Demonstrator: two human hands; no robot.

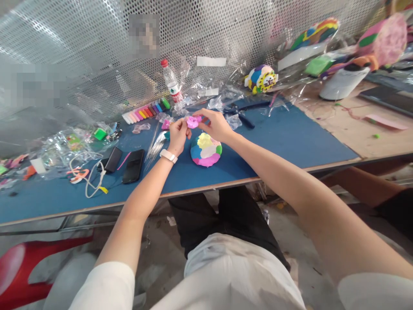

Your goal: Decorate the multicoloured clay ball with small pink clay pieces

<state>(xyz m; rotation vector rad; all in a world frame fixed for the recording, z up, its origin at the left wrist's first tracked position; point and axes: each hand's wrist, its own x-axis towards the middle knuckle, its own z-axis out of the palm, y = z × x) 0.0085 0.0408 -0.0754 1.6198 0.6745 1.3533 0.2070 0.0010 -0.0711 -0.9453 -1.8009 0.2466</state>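
Note:
A piece of pink-purple modelling clay [194,122] is stretched between my two hands above the blue mat. My left hand [179,133], with a white band on its wrist, pinches the clay's left side. On the other side, the fingers of my right hand [214,124] are closed on its right edge. Just below my hands sits a rounded form [206,150] covered in yellow, white, blue, green and pink clay patches; my right hand hides part of its upper edge. Another lump of pink clay [166,124] lies left of my left hand.
Clay sticks [146,113] in several colours and a red-capped bottle [172,82] stand near the mesh panel [106,56]. A black phone [133,166], a white cable [93,186] and clear wrappers lie to the left. Dark-handled pliers [245,116] and a patterned clay figure [262,79] are at the right.

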